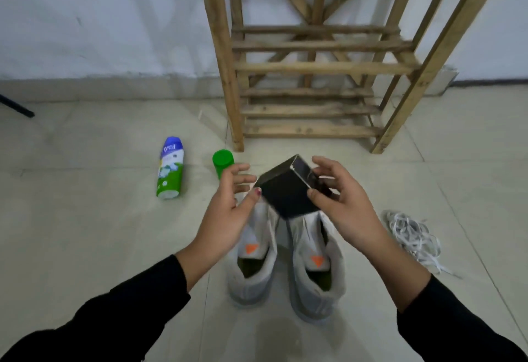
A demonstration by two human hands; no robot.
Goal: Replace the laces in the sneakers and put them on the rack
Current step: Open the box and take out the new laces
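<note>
Two grey sneakers stand side by side on the floor, the left sneaker point(254, 264) and the right sneaker point(317, 270), both without laces and with orange tongue tags. Above their toes is a small black box point(285, 190). My right hand point(345, 204) pinches something dark at the box's open end with thumb and fingers. My left hand point(228, 207) is at the box's left side with fingers spread, thumb touching it. A pile of white laces point(411, 236) lies on the floor to the right. The wooden rack point(311, 67) stands against the wall ahead.
A blue-and-green bottle point(170, 167) lies on the tiled floor to the left, with a green cap point(223, 164) beside it. A dark bar point(17, 107) pokes in at the far left edge. The white wall runs behind the rack.
</note>
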